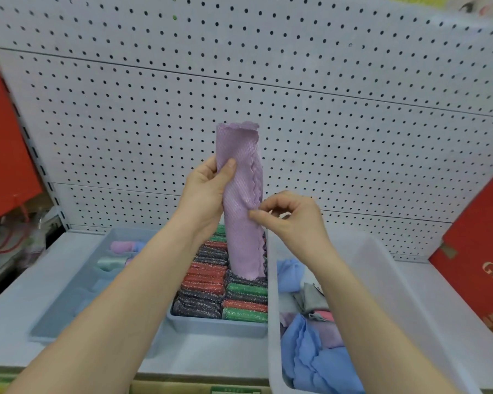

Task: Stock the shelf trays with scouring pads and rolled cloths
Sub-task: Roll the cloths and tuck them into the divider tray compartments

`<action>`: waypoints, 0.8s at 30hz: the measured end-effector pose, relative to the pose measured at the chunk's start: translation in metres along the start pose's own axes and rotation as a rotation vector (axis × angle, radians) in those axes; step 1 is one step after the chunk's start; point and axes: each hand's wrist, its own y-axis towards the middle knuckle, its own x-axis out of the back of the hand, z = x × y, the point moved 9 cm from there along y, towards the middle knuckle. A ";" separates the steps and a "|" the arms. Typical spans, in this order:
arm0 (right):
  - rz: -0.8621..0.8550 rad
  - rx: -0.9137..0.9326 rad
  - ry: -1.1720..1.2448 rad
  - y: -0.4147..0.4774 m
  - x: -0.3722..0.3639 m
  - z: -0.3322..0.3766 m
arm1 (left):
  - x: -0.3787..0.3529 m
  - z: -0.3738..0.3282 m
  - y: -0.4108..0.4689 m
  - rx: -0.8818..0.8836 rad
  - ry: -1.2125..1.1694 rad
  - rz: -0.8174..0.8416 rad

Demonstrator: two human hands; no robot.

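A lilac cloth (241,177), rolled into an upright tube, is held in front of the pegboard. My left hand (208,191) grips its left side with the thumb across the front. My right hand (289,214) pinches the wavy loose edge lower on the right. Below them the middle tray (217,327) is packed with red, green and dark scouring pads (208,282). The left tray (69,302) holds a few rolled cloths (120,254) at its far end.
A translucent bin (382,268) on the right holds loose blue, grey, pink and purple cloths (305,345). White pegboard (296,109) backs the shelf. Red cartons stand at the far left (3,137) and far right (484,265).
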 end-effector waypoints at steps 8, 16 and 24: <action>0.107 -0.073 0.086 0.007 -0.005 -0.003 | -0.004 -0.009 -0.005 -0.015 -0.007 0.041; 0.174 -0.181 0.328 0.002 -0.008 -0.007 | 0.014 0.030 -0.019 0.327 0.347 0.083; 0.168 -0.427 0.476 -0.005 -0.011 -0.041 | 0.020 0.061 -0.034 0.427 0.242 0.078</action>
